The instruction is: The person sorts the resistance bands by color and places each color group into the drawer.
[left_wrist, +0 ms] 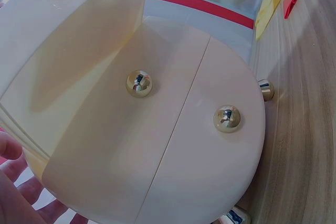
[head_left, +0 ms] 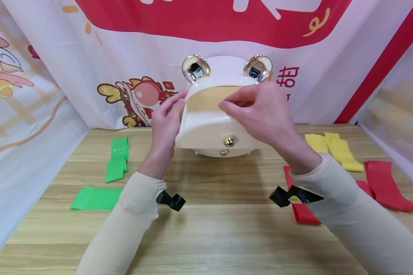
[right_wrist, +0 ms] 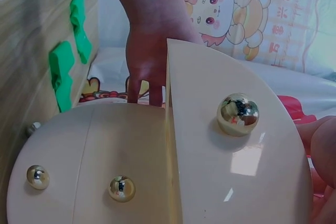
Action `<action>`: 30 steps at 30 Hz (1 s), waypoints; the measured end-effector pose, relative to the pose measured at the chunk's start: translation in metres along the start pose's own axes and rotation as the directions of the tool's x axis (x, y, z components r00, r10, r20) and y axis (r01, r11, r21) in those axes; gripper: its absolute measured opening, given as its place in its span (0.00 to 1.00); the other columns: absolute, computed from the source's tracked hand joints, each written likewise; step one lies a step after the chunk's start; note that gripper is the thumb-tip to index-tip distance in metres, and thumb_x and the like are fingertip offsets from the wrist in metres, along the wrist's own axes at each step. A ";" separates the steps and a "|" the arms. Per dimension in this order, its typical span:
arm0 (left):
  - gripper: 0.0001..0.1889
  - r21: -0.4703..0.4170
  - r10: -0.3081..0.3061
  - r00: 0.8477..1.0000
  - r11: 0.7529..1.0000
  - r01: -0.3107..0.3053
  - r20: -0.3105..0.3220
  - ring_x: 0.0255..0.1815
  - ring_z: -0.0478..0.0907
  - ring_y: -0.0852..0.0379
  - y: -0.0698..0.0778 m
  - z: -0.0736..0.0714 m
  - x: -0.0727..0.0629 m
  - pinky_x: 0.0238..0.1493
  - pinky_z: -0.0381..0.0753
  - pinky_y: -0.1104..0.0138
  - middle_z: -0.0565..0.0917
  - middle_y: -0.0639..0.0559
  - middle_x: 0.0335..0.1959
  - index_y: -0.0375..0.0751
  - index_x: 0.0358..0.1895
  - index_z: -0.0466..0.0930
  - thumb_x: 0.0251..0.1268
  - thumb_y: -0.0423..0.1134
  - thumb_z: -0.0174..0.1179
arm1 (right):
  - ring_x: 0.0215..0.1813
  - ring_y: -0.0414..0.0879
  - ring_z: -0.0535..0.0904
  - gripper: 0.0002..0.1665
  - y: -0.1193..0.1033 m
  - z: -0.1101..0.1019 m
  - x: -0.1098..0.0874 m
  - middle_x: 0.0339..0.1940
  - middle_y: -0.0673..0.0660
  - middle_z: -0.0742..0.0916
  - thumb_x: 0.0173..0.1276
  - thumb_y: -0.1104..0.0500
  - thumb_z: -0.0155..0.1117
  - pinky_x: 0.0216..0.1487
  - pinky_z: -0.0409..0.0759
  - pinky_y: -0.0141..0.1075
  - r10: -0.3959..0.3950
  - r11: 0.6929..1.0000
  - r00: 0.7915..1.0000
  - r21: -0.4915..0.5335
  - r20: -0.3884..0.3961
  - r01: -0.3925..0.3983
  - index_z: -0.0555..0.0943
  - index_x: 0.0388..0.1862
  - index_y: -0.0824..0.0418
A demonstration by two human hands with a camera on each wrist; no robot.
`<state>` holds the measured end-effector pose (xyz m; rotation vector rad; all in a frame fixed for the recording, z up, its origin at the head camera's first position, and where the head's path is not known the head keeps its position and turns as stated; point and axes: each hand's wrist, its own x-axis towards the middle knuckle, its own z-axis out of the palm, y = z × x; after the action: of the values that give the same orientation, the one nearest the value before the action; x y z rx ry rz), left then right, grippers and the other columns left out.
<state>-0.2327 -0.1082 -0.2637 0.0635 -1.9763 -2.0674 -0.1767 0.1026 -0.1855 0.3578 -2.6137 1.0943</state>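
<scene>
A cream drawer box with shiny gold round ears [head_left: 196, 68] stands at the back of the table, its top drawer [head_left: 206, 131] pulled out towards me. A gold ball knob [right_wrist: 238, 114] sits on that drawer's front. My left hand [head_left: 166, 120] lies along the drawer's left side, fingers fairly straight and spread beside the box in the left wrist view. Over the drawer's right part is my right hand [head_left: 265, 110], fingers bent and thumb near the index fingertip. Whether anything is between those fingertips is hidden. Lower down, two closed drawers carry gold knobs [left_wrist: 139, 83].
Green strips [head_left: 117, 160] lie on the left of the wooden table [head_left: 206, 236]. To the right are yellow strips [head_left: 344, 152] and red strips [head_left: 387, 185], one red piece partly under my right forearm. A printed cloth [head_left: 141, 49] hangs close behind the box.
</scene>
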 end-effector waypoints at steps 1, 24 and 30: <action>0.14 -0.003 -0.001 1.000 1.000 0.001 0.001 0.63 0.81 0.62 0.000 0.000 0.000 0.63 0.82 0.65 0.85 0.65 0.67 0.62 0.62 0.88 0.80 0.47 0.60 | 0.45 0.50 0.84 0.15 0.001 -0.001 0.000 0.44 0.57 0.94 0.73 0.49 0.73 0.40 0.82 0.38 -0.004 1.000 1.000 0.008 -0.006 0.004 0.93 0.52 0.53; 0.15 -0.020 0.015 1.000 1.000 -0.015 -0.005 0.62 0.81 0.63 0.000 0.000 -0.001 0.60 0.83 0.69 0.86 0.63 0.66 0.58 0.62 0.88 0.80 0.47 0.60 | 0.35 0.38 0.84 0.15 0.081 -0.056 -0.014 0.38 0.32 0.91 0.71 0.52 0.75 0.33 0.78 0.23 -0.067 0.980 0.943 0.157 -0.327 0.124 0.92 0.52 0.57; 0.15 -0.026 0.003 1.000 1.000 -0.003 0.001 0.62 0.82 0.62 0.000 0.000 0.000 0.60 0.83 0.69 0.86 0.62 0.66 0.59 0.62 0.88 0.80 0.47 0.60 | 0.39 0.36 0.85 0.17 0.117 -0.073 -0.023 0.42 0.32 0.91 0.71 0.54 0.75 0.38 0.80 0.19 -0.004 0.980 0.943 0.184 -0.332 0.069 0.91 0.56 0.57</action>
<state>-0.2326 -0.1081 -0.2641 0.0544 -1.9490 -2.0910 -0.1824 0.2373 -0.2206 0.2373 -2.2065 1.2776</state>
